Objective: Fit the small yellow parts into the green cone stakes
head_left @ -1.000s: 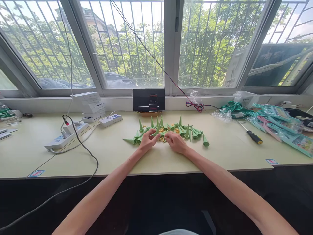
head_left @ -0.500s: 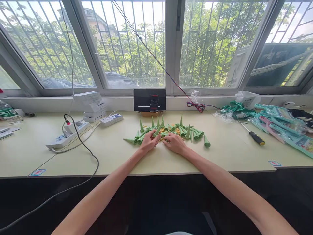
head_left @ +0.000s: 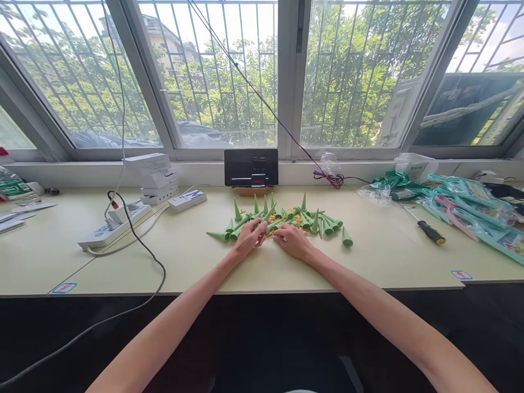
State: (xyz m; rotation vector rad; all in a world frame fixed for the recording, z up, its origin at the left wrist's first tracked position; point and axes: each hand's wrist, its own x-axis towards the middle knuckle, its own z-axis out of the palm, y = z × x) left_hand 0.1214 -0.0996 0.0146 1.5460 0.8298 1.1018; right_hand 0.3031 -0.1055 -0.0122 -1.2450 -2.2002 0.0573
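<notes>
A slim green cone is in my left hand, its pointed end tilted up and to the right. My fingers wrap round its lower part and hide it. Close by on the right, my right hand has its fingers curled together at the front of some small yellow pieces. Whatever its fingertips hold is too small to make out. More green cones surround both hands, some upright and others on their sides. One lone cone lies at the right of the pile.
Behind the pile stands a dark-screened device. A power strip with cables and a stack of white boxes are on the left. On the right lie a screwdriver and teal plastic packages. The table's front edge runs below my forearms.
The cone in my left hand has tipped lower, further to the right, with that hand's fingers closing more over it. My right hand has barely moved.
</notes>
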